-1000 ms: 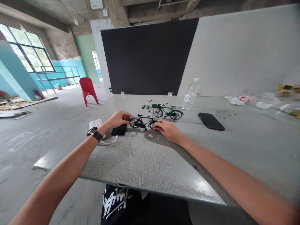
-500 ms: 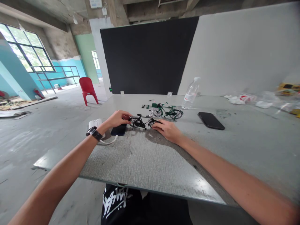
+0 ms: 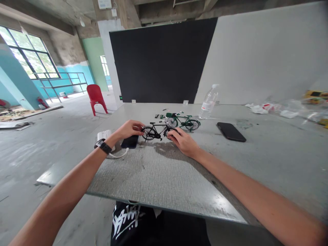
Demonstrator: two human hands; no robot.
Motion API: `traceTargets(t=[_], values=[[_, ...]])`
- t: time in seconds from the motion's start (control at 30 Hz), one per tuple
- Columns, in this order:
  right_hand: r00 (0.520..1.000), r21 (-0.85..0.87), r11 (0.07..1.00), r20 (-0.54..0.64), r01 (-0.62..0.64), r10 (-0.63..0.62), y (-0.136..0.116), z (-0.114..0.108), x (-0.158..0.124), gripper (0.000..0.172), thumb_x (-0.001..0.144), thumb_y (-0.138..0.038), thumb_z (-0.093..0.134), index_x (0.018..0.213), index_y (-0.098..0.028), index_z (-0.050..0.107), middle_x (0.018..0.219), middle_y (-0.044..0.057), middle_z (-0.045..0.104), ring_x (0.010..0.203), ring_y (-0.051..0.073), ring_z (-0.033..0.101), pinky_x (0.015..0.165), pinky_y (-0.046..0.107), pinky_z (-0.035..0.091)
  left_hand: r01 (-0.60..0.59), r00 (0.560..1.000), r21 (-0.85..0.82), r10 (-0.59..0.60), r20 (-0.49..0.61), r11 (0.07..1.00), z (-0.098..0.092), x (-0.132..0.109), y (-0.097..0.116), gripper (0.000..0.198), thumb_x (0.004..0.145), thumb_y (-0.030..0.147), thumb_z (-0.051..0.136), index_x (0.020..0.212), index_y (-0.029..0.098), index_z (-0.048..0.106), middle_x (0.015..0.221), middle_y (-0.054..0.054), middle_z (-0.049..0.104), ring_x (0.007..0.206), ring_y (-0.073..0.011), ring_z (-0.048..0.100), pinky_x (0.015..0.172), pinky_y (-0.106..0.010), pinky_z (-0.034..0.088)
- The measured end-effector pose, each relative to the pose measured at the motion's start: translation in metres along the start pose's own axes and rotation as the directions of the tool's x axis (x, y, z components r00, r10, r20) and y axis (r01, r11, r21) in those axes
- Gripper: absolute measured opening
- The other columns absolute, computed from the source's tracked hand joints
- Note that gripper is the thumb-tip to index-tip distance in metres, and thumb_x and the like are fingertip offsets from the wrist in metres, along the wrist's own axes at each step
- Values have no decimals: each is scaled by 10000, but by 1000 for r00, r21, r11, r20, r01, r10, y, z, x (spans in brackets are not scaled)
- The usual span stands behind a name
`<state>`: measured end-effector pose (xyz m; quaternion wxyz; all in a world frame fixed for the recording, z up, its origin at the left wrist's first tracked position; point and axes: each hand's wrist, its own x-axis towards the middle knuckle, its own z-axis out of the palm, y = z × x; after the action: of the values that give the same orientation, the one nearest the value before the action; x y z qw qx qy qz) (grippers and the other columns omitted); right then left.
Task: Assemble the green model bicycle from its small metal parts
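A black model bicycle (image 3: 156, 131) stands between my two hands over the near part of the table. My left hand (image 3: 132, 129) has its fingers closed at the rear wheel, on the left end. At the other end, my right hand (image 3: 182, 139) pinches the front wheel, covering part of it. Just behind stands a green model bicycle (image 3: 183, 121), apart from both hands. Small loose parts (image 3: 159, 116) lie to its left, beside a dark green box-like piece (image 3: 169, 115).
Under my left wrist are a phone (image 3: 130, 141) and a white charger (image 3: 104, 135) with a cable. Another black phone (image 3: 231, 132) lies on the right. A clear plastic bottle (image 3: 208, 102) stands behind, and crumpled plastic bags (image 3: 289, 110) lie far right. The table (image 3: 164, 177) ends in front of my lap.
The black bicycle has turned more upright and its frame shows more plainly. My right hand has shifted slightly on the front wheel; my left hand has barely moved.
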<state>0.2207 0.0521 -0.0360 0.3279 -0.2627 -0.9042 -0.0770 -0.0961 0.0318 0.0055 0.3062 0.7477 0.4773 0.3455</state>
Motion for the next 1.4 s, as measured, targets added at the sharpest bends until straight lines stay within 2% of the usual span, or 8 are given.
traceTargets(t=[0.2,0.77,1.2,1.4], values=[[998,-54,999,-64,6,-10,-1,-2,0,247,1059,-325,381,1057,-206,597,973,89,566,821,197,613,702,306,486,-2,1000,-50,2,3,999,0,-2,5,375,729,303,836,1057,160,725,922,-61,757,848,-194,699,799,-338,545],[992,-138,990,-118,25,-42,-4,-5,1,222,1058,-305,401,1048,-204,599,937,69,546,737,158,568,612,257,422,26,1000,-74,-26,-3,997,1,-4,12,390,701,288,836,1050,157,724,863,-34,725,806,-170,672,797,-323,531],[986,-189,980,-140,60,-87,-2,-2,-1,177,1043,-262,426,1017,-206,592,938,66,541,721,154,555,627,264,418,37,999,-65,-37,2,997,1,-5,15,408,696,313,839,1057,164,720,851,-24,702,797,-169,665,781,-324,520],[990,-171,984,-128,43,-65,-1,-3,-1,162,1033,-261,418,1010,-218,573,947,80,563,752,185,571,670,302,455,23,1000,-85,-22,16,996,0,-4,10,415,690,322,844,1057,172,721,835,-18,705,804,-176,677,792,-332,523]])
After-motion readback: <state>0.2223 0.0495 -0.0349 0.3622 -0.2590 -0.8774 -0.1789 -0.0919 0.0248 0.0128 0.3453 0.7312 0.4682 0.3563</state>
